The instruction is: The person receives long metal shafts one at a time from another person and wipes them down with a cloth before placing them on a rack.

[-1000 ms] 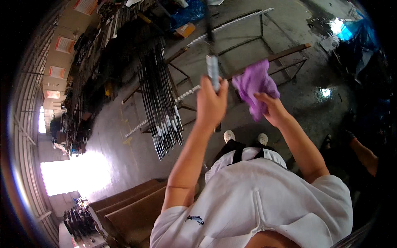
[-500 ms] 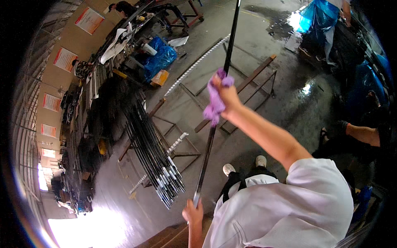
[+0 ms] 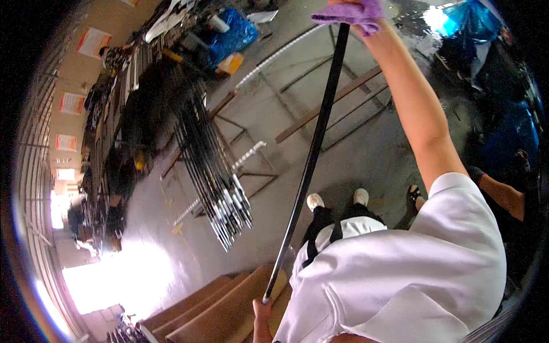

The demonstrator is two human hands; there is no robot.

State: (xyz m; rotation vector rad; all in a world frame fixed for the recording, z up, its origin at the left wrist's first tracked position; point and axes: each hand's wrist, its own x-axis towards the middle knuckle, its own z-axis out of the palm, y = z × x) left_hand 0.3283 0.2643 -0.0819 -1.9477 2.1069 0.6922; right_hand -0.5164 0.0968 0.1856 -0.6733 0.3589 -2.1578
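Observation:
A long black pole (image 3: 316, 143) slants across the view, running from the top down to the lower middle. Its near end has a pale tip, and my left hand (image 3: 262, 311) is closed around it. My right arm is stretched far out. At the top edge my right hand (image 3: 355, 10), partly cut off by the frame, is closed over a purple cloth (image 3: 369, 20) wrapped about the pole. Whatever of the pole lies beyond that cloth is out of view.
To the left, a bundle of black poles (image 3: 211, 171) with pale ends rests on a metal rack (image 3: 243, 174). Another frame stand (image 3: 326, 108) is ahead. Brown cardboard sheets (image 3: 211, 306) lie at lower left. Blue plastic (image 3: 237, 34) is farther off; a person's arm (image 3: 503, 197) shows at right.
My right hand and the cloth have slid up the pole, away from me, to the top edge. My left hand stays on the near end, now lower in view. The view has tilted.

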